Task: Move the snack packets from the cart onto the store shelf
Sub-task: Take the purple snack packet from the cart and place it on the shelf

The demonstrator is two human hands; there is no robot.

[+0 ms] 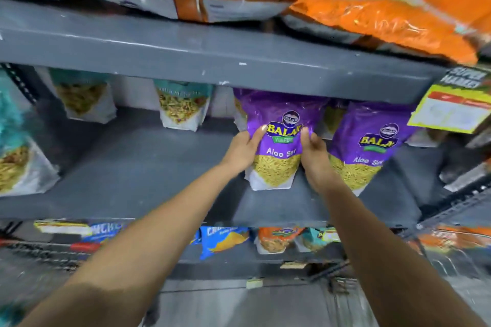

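Note:
A purple Aloo Sev snack packet [279, 146] stands upright on the grey middle shelf [148, 167], its white base touching the shelf board. My left hand [243, 150] grips its left side with the thumb on the front. My right hand [314, 151] grips its right side. A second purple Aloo Sev packet [368, 146] stands just to the right, and more purple packets show behind both. The cart appears only as wire mesh [451, 268] at the lower right.
Teal-and-white snack packets [183, 106] stand at the back left of the same shelf, another [18, 164] at the far left. Orange packets [372, 8] overhang the shelf above. A yellow price tag [451, 111] hangs at the right. Blue and orange packets [225, 240] fill the shelf below.

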